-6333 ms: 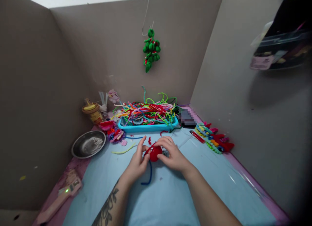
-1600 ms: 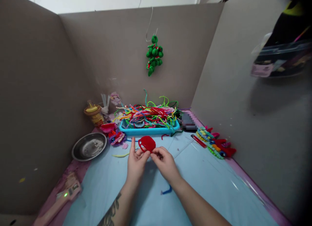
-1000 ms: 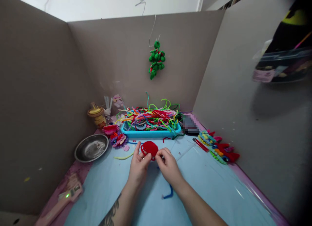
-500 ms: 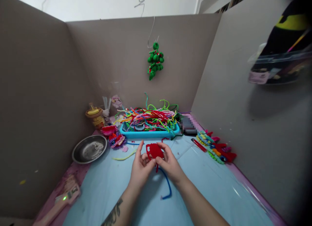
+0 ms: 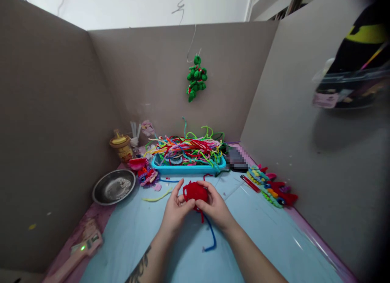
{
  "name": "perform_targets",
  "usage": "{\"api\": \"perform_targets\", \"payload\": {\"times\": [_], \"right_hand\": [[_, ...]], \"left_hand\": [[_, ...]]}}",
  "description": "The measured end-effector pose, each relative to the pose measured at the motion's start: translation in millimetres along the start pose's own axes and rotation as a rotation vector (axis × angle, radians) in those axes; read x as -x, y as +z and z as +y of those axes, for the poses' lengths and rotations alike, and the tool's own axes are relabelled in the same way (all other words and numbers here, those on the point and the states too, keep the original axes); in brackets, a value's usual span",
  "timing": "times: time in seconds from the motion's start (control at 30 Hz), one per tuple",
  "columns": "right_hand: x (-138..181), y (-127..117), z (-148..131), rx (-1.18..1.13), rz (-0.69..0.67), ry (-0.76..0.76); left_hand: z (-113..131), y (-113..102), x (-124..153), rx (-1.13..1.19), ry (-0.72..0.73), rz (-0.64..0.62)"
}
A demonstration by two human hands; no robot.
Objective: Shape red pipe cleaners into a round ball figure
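Between my two hands is a rounded red piece that looks like bent pipe cleaners [image 5: 196, 192], held above the middle of the table. My left hand [image 5: 177, 207] grips its left side, thumb at the near edge and index finger raised beside it. On the right side, the fingers and thumb of my right hand [image 5: 216, 205] close round it. A loose red end dangles below the piece. Beneath my hands a bent blue pipe cleaner [image 5: 213, 234] lies on the blue table cover [image 5: 268, 238].
A blue tray [image 5: 189, 169] heaped with colourful pipe cleaners stands at the back. Left are a metal bowl [image 5: 100, 193] with small white bits and a colourful fuzzy figure [image 5: 148, 176]. Right lie a red cutter [image 5: 250, 183] and more fuzzy figures [image 5: 274, 189]. Grey partitions [image 5: 164, 71] enclose the table.
The red piece has turned in my fingers, showing a wider, rounder face. Both hands keep hold of it. The whole view has shifted slightly.
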State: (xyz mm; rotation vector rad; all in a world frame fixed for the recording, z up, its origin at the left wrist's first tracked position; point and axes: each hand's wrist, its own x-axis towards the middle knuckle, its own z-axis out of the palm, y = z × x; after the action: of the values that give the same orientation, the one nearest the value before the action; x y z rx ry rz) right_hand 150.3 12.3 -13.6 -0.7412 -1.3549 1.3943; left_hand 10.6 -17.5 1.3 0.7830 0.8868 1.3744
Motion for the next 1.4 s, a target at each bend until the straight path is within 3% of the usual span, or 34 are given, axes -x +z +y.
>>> {"api": "perform_targets", "payload": {"times": [0.2,0.4,0.6,0.93,1.17,1.4], "right_hand": [[-1.6,-4.1,2.0,0.134,-0.013,-0.064],[-0.6,-0.7,5.5,0.201,-0.017,-0.148],[6.3,8.5,11.2,0.32,0.14,-0.181],[1.0,8.2,6.0,0.223,0.111,-0.17],[1.5,6.4,5.2,0.344,0.068,-0.142],[5.7,9.3,-3.1,0.593,0.247,-0.255]], "left_hand": [[1.4,-2.3,-0.6,-0.034,-0.043,-0.001],[0.4,-1.9,-1.8,-0.001,0.002,0.04],[2.1,1.1,-2.8,0.071,0.055,0.177],[5.6,4.4,3.2,0.185,-0.051,0.04],[3.9,-0.9,-1.1,0.166,-0.039,0.078],[2.1,-2.8,-6.5,0.206,0.044,0.196]]}}
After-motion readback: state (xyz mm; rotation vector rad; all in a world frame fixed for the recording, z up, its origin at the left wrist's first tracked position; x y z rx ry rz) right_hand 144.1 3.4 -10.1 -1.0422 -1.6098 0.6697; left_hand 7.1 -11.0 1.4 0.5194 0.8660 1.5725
